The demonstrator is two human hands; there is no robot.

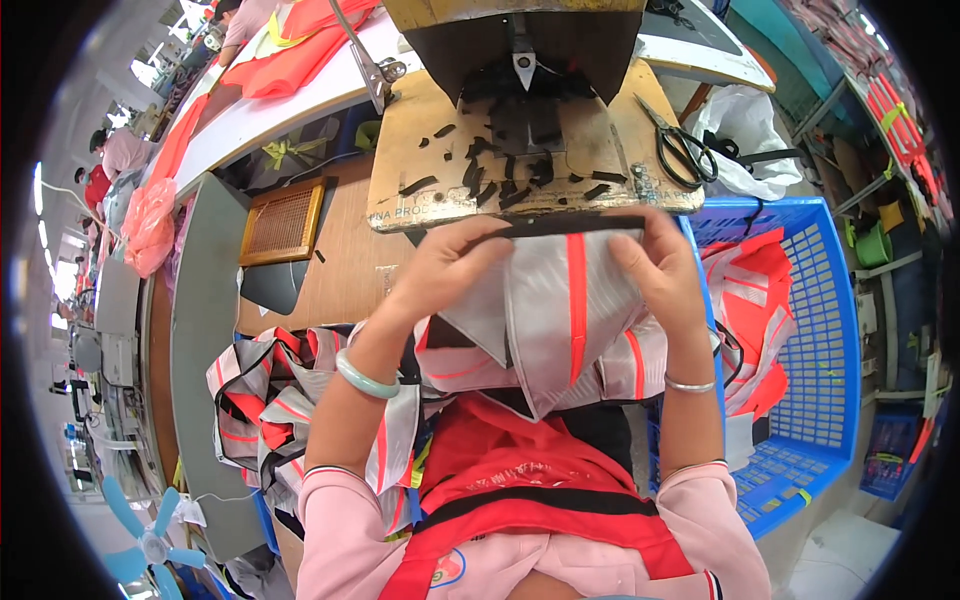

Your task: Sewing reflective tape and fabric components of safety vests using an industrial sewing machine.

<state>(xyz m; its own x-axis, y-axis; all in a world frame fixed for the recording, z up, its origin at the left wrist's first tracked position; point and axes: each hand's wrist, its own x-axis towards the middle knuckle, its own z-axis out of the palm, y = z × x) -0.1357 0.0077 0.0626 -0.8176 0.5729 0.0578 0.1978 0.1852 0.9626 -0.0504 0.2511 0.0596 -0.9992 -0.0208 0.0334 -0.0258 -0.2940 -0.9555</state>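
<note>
Both my hands grip a silver-grey reflective garment (545, 300) with orange-red stripes and a black top edge. My left hand (455, 265) pinches its upper left corner, thumb in front. At the upper right, my right hand (655, 265) holds the same black edge between thumb and fingers. The piece hangs over my lap, just in front of the worn board (410, 120) of a machine (520, 60). Black scraps (505, 185) lie on that board under the machine head. More of the grey and orange-red fabric (285, 400) is bunched at my left.
Black-handled scissors (685, 155) lie at the board's right edge. A blue plastic basket (815, 290) with orange-red garments (755, 320) stands at my right, below a white plastic bag (750, 135). A wood-framed panel (285, 222) sits on the left; a light-blue fan (152, 545) is lower left.
</note>
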